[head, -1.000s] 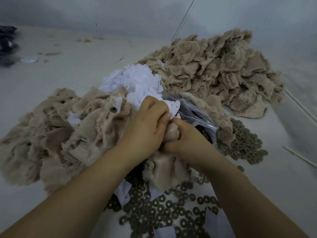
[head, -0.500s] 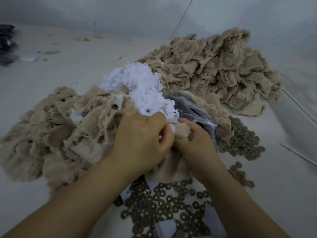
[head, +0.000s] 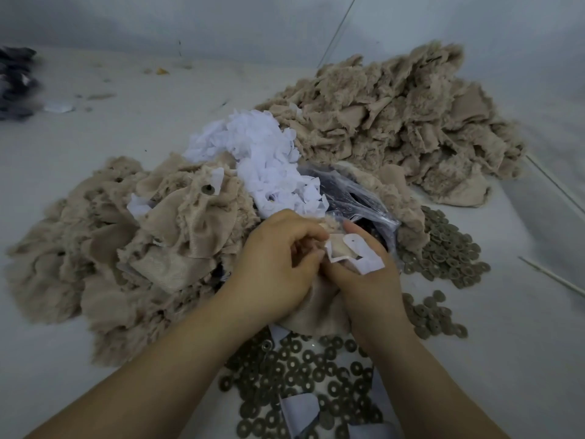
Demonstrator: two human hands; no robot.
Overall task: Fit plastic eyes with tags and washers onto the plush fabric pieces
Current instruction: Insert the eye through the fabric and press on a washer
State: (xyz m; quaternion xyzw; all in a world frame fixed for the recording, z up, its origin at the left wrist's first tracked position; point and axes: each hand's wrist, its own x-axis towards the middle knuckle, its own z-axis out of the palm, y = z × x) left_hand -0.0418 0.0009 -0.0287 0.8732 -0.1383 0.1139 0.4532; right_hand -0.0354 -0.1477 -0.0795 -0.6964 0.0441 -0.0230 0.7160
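Plush piece [head: 311, 307] sits right in the middle near me, beige, smooth backing side up, fuzzy pile peeking out at the far edge by my knuckles. My left hand [head: 278, 264] curls its fingers over it and grips the fabric. My right hand [head: 368, 280] pinches a white tag [head: 356, 251] against the piece; the tag has a small round hole near its far end and bends over my fingers. Whether an eye post is through it, I cannot tell.

Just beyond my hands lies a clear plastic bag [head: 354, 201], crumpled and open, with dark contents I can't make out. A heap of white tags [head: 262, 156] spills against its left side.

Left of me a pile of plush pieces [head: 133, 242] spreads wide, one showing a round dark fitting [head: 207, 188]. Far right, a bigger plush heap [head: 399, 122]. Grey-brown washers [head: 304, 372] lie scattered loose on the white tabletop [head: 95, 131] under my wrists, with more washers [head: 449, 251] to the right, next to the bag.
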